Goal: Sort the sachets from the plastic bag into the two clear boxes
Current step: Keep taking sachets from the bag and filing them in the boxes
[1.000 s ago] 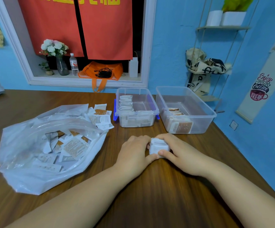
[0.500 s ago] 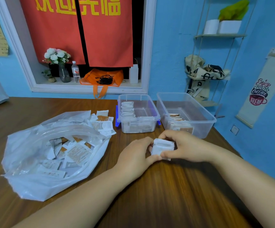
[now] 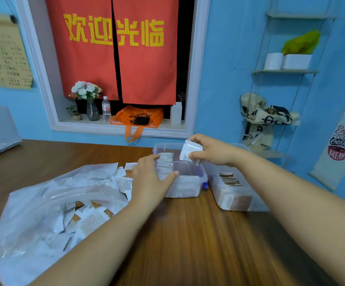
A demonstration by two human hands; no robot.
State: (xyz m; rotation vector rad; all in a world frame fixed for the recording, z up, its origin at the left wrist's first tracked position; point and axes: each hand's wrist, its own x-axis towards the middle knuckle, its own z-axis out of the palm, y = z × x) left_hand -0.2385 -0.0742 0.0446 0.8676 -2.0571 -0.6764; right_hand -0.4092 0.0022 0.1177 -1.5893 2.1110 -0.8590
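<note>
head view: the right hand (image 3: 215, 150) pinches a stack of white sachets (image 3: 190, 151) above the left clear box (image 3: 188, 186) (tilted, not yet inside); the left hand (image 3: 149, 178), fingers loose, gripping nothing, touches its rim.

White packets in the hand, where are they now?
In the head view, right of centre: the right hand pinches the white packets, tilted, just above the left clear box, near the left hand.

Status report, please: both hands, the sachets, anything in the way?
Right hand pinches white sachet stack over blue-latched clear box. Left hand open, fingers on sachet row inside. Nothing blocking.
</note>
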